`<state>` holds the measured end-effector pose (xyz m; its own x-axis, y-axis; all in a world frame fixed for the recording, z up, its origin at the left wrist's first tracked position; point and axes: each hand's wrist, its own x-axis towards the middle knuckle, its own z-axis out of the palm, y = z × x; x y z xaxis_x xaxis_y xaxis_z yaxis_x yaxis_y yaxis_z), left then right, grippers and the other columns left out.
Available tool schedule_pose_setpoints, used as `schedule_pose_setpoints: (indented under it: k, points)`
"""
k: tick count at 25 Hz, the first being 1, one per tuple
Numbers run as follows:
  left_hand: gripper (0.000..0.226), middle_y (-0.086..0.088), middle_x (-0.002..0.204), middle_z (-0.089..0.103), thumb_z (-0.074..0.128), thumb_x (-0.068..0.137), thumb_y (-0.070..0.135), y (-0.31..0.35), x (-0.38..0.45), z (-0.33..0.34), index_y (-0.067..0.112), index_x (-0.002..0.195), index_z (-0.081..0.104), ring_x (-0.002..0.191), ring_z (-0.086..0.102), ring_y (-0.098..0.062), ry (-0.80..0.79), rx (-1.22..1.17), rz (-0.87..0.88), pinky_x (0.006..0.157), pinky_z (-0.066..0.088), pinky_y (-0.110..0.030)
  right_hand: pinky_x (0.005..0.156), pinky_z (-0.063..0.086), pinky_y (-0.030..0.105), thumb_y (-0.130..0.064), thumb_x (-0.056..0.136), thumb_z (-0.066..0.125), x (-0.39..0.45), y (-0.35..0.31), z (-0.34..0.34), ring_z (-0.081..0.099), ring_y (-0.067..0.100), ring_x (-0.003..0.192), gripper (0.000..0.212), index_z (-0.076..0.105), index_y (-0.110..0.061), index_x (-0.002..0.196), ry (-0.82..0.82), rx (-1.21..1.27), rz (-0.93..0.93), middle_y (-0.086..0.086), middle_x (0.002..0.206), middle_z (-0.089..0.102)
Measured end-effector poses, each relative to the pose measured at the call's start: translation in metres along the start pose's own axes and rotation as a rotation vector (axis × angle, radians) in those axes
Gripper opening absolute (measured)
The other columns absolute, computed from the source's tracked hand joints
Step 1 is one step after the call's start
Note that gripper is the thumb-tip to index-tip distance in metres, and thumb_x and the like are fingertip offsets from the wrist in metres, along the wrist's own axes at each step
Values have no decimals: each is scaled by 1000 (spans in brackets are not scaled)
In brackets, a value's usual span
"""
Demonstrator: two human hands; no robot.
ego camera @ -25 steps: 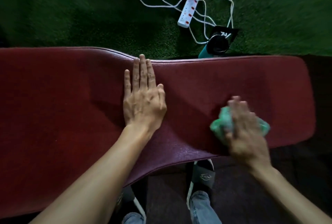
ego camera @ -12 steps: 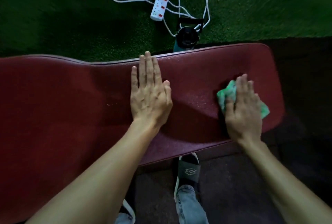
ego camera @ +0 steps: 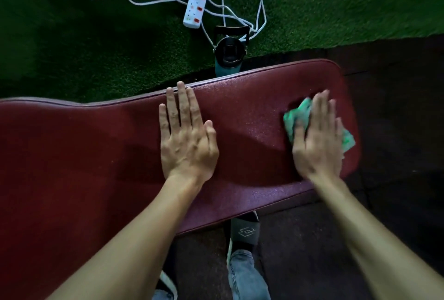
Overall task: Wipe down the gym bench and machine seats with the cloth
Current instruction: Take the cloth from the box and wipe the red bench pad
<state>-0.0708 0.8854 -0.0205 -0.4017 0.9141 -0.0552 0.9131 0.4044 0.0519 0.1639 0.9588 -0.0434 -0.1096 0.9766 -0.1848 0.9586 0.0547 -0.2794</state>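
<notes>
On bench (ego camera: 96,155), right hand (ego camera: 317,141) presses cloth (ego camera: 295,117).

A dark red padded desk (ego camera: 96,155) crosses the view. The left grip (ego camera: 187,141) lies flat, fingers spread, on it. The right grip (ego camera: 317,141) presses a green cloth (ego camera: 296,117), which shows beneath its fingers.
</notes>
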Motion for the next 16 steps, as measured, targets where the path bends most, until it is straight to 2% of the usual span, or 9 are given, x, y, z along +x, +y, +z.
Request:
schedule_pose_setpoints:
  k: [2,3,5,7,9,10,12,14,16]
  points:
    - [70,-16,171,0,23,102,33,-2,0,0,1,161,4,159,-2,-32,-6,26,-13,129,3,-48,128,11,49,-46,104,20,49,-20,-2,2,19,160,69,5,-14,163,106,54,182,3,173,2]
    - [70,-16,171,0,22,102,34,-2,1,1,1,161,4,159,-2,-32,-4,28,-17,129,3,-48,128,11,49,-44,103,21,61,-35,-1,3,20,160,69,7,-12,163,124,77,166,4,173,4]
    - [71,-17,171,1,23,102,34,1,0,1,0,161,4,159,-1,-33,13,19,-9,128,4,-49,129,8,48,-42,103,25,51,-59,4,3,22,160,69,9,-12,163,84,95,-42,5,173,5]
    - [71,-17,171,3,24,101,33,2,0,1,0,161,7,159,2,-33,21,14,3,129,4,-48,130,4,44,-42,102,31,9,-73,8,0,20,160,71,9,-14,163,-38,70,-300,3,173,4]
    - [70,-17,171,4,26,101,32,-3,0,-2,0,161,8,159,2,-32,2,10,-3,128,5,-49,130,2,43,-43,101,33,-17,-70,3,-5,15,159,72,8,-17,163,-154,170,-422,-1,173,1]
    - [71,-17,171,4,28,101,32,-2,0,-6,0,161,8,159,1,-31,-2,-21,-25,128,6,-50,130,1,43,-42,101,33,-17,-63,-4,-5,13,159,71,10,-17,163,-199,311,-424,-2,173,1]
    - [73,-19,171,4,34,99,31,12,-1,-15,-1,161,11,158,1,-32,27,-174,-20,128,4,-49,129,1,37,-31,102,37,-11,-35,-16,1,11,159,64,19,-14,162,-139,565,-314,-1,172,9]
    - [70,-19,169,11,40,99,30,47,-9,-18,0,160,21,158,7,-34,61,-291,240,129,7,-48,129,2,34,-25,103,36,-6,9,-25,4,9,158,60,23,-15,161,2,537,-82,-1,171,14]
    - [66,-16,169,17,41,102,33,81,-13,-10,3,159,27,158,12,-30,22,-220,532,128,12,-48,129,0,33,-28,103,30,-7,48,-29,-2,4,156,61,20,-18,162,-54,438,63,-3,172,7]
